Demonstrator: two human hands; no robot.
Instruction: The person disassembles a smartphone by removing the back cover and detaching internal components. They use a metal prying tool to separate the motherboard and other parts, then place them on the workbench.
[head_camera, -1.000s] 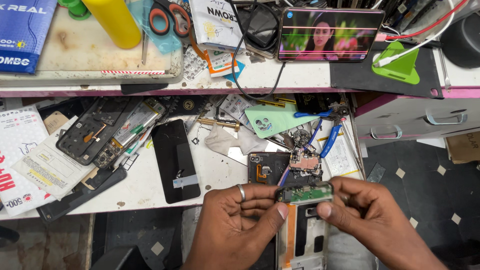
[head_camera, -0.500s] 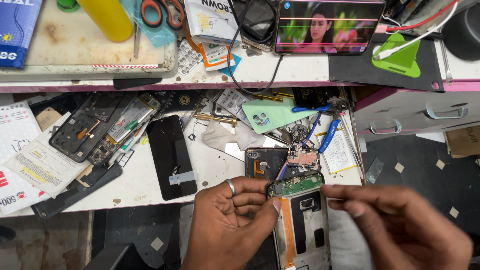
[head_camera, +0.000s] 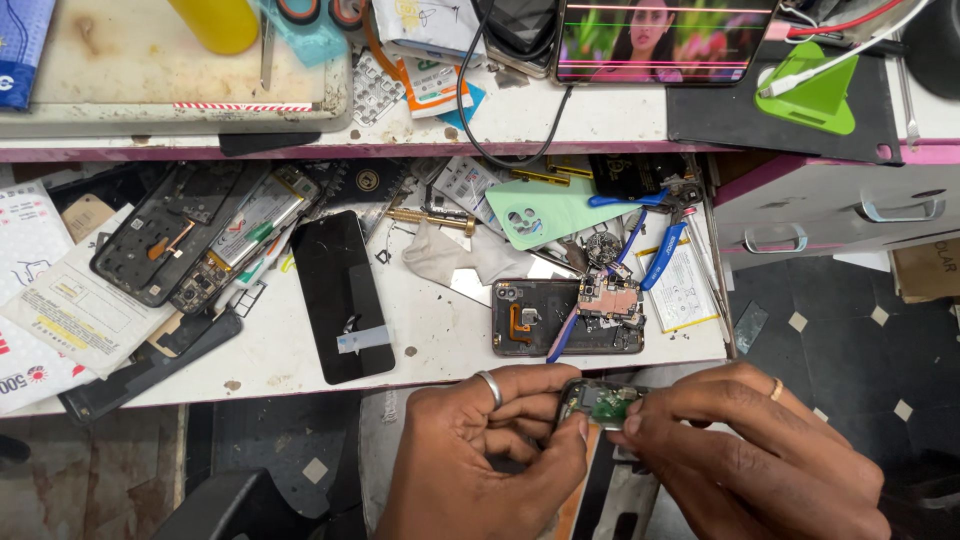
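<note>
Vs 0.5 s ago: the right hand, then off to the right and clear of the phone, has come in and now meets the left hand at the top of the opened phone frame with the small green circuit board; view has also shifted a bit closer. Both hands pinch shut on that top end: left thumb and fingers on its left corner, right thumb and forefinger on the green board. The phone sits below the front edge of the white cluttered workbench, just under the dark phone back shell with loose board. Black screen panel lies well left, untouched.
</note>
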